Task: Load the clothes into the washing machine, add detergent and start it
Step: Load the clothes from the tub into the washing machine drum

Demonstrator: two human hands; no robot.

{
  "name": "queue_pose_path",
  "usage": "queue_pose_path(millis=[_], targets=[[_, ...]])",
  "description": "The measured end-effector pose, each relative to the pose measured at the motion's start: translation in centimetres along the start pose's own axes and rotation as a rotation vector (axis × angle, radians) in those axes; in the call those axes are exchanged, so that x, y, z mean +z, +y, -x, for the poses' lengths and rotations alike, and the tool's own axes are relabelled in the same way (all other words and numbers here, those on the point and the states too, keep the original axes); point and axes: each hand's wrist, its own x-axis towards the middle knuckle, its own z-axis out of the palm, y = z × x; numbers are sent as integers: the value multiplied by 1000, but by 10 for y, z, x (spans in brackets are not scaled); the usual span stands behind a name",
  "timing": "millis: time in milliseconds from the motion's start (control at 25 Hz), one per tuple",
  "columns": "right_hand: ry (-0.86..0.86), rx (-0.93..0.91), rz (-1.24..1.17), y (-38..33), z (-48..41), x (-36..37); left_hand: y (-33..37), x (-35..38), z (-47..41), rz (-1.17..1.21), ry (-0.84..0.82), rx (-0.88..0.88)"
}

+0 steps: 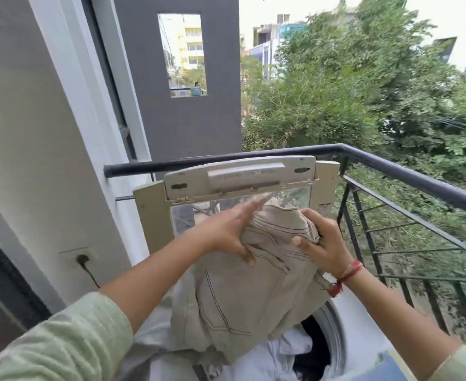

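A beige pair of trousers (243,298) with dark stitching hangs above the open drum of a top-loading washing machine (361,345). My left hand (226,232) holds the waistband on the left, thumb pressed into the cloth and fingers stretched out behind it. My right hand (322,243) grips the waistband on the right with curled fingers. The machine's lid (240,180) stands raised and folded at the back. White and dark clothes (289,356) lie in the drum under the trousers.
A black metal railing (407,177) runs behind and to the right of the machine, with trees beyond. A white wall on the left carries a socket with a black plug (83,259). A grey pillar (188,119) stands behind the lid.
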Motion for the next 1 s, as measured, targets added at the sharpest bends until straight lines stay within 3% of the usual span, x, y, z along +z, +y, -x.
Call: queue_pose_path(millis=[80,200,240,320,400,440,520,600,720,840,1000], targets=[[35,65,41,5,12,5,-19,44,4,75,-80,-21],[85,303,96,34,46,9,-43,64,30,123,182,-46],[-25,469,87,47,62,8,-43,59,40,93,262,-30],[-486,836,-53,68,94,15,-42,48,55,18,386,34],[-884,948,-62,81,119,41,-43,43,66,27,446,14],[-928,967,-44,83,124,60,-47,41,69,72,448,-41],[-813,1018,-29,78,114,101,-65,38,75,137,364,-215],[-806,1008,85,69,101,134,-84,47,90,87,144,-409],[-807,1069,164,73,102,153,-91,90,122,66,-10,-524],[-454,1343,-108,74,95,130,-90,141,153,-66,-193,-490],[94,1225,-171,51,21,62,-84,178,149,29,-97,-512]])
